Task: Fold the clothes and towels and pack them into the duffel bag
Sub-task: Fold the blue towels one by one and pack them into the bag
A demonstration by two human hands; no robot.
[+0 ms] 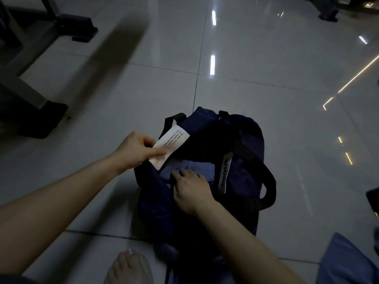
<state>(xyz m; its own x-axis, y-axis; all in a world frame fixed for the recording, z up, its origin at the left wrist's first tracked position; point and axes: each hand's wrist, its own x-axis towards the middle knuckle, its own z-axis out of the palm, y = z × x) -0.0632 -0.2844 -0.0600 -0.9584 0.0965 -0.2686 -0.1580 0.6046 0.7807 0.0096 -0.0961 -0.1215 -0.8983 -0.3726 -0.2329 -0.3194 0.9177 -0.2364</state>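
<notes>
A dark navy duffel bag [242, 152] with black straps lies open on the tiled floor in front of me. My left hand [135, 149] pinches a white printed label [171, 143] on the bag's left edge and holds the opening apart. A folded light-blue garment [190, 168] lies inside the opening. My right hand [191, 188] rests on that garment with its fingers spread flat, reaching into the bag. A grey tag [225, 173] hangs on the bag's right side, next to a black carry handle [266, 177].
Another light-blue cloth [346, 263] lies on the floor at the lower right. A bare foot [129, 267] shows at the bottom edge. Dark furniture legs and bases [37, 117] stand at the left. Glossy tiles stretch beyond the bag.
</notes>
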